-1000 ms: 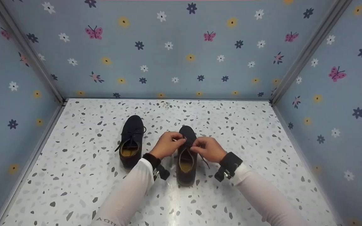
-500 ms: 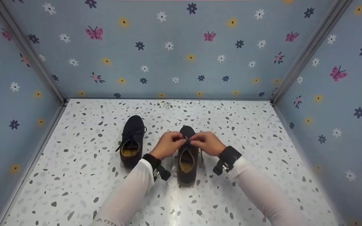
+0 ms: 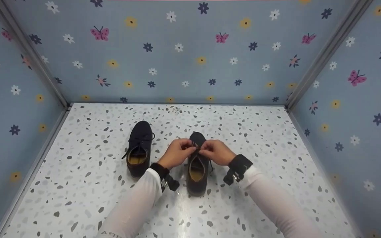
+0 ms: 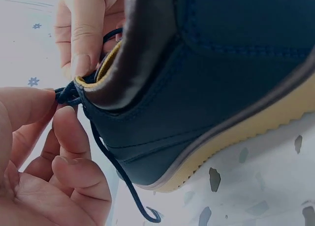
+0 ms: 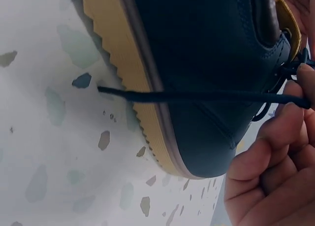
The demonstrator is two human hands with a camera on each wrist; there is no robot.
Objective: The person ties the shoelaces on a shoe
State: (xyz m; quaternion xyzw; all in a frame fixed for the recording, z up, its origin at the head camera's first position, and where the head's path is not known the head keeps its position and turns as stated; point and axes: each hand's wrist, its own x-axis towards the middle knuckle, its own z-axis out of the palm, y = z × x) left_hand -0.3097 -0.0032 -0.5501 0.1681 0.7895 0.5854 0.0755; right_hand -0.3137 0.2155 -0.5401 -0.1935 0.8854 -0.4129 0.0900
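Observation:
Two dark navy lace-up shoes with tan soles stand on the speckled floor. Over the right shoe (image 3: 197, 172) both hands meet above its laces. My left hand (image 3: 177, 152) pinches the dark lace (image 4: 66, 94) at the shoe's tongue, and my right hand (image 3: 215, 151) pinches the same lace (image 5: 290, 71) from the other side. A loose lace end (image 5: 162, 94) trails down the shoe's side to the floor. The left shoe (image 3: 139, 148) stands untouched beside them, its laces tied loosely.
White terrazzo floor (image 3: 94, 198) is boxed in by blue walls with flowers and butterflies (image 3: 190, 53) at the back and both sides. Metal corner posts (image 3: 28, 56) rise at the back corners. White sleeves and black wrist straps (image 3: 238, 168) cover my forearms.
My right hand has moved left and up toward my left hand, so both now meet over the laces. The shoes have not shifted.

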